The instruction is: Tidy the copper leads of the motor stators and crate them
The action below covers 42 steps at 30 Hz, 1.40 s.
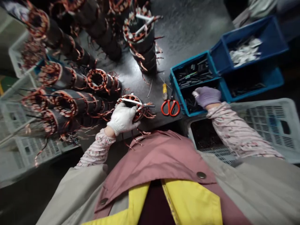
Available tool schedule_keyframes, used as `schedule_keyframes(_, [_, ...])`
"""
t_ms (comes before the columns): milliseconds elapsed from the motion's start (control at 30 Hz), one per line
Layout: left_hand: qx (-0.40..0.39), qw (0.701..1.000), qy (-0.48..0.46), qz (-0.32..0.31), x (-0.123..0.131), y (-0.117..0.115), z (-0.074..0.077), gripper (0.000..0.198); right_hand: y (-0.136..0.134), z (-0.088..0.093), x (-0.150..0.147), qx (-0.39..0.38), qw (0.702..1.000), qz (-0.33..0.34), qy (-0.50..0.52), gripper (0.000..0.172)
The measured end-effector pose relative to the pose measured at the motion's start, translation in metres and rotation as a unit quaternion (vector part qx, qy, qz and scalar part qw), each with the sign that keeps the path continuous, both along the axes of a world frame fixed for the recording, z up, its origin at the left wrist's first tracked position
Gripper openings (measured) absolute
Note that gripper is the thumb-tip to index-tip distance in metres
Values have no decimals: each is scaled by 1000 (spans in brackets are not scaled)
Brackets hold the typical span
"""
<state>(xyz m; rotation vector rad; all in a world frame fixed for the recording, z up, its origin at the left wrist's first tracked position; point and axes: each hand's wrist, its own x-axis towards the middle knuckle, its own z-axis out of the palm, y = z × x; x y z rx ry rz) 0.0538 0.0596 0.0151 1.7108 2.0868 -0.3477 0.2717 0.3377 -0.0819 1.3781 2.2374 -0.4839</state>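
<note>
My left hand (123,118), in a white knitted glove, grips the rim of a motor stator (133,99) with copper windings. A white stick lies across the top of this stator, and twisted wire ends poke out at its right and below. My right hand (208,95), in a purple glove, is down in the near compartment of a blue bin (191,114) that holds short black pieces. Its fingers look curled, but their tips and anything between them are hidden. Between the hands lie red-handled scissors (170,107) and a yellow-handled tool (164,91).
Several wound stators (67,101) lie stacked on the left, and a taller stack (142,47) stands at the back. Another blue bin (255,40) holds white pieces. Plastic crates (269,125) stand at the right and left, beside the dark metal table (187,28).
</note>
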Motion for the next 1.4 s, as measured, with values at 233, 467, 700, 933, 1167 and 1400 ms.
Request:
schedule_keyframes(233, [29,998,-22,-41,-3,-6,-3,56,-85,26,-23,-252,866,-214,375,20])
schedule_keyframes(467, [36,995,-67,-65,-5,-8,-3,50,-133,17,-47,-376,777,-279,422,46])
schedule_keyframes(700, [26,994,-77,-73,-4,-3,0,53,-122,28,-53,-365,816,-230,386,20])
schedule_keyframes(933, [28,994,-90,-64,-3,-2,1,50,-108,32,-52,-239,891,-48,383,11])
schedule_keyframes(1167, [27,992,-102,-65,-3,-2,-2,44,-112,35,-55,-231,894,-40,381,12])
schedule_keyframes(1400, [10,995,-81,-60,-2,-1,2,45,-103,32,-46,-219,899,-77,371,11])
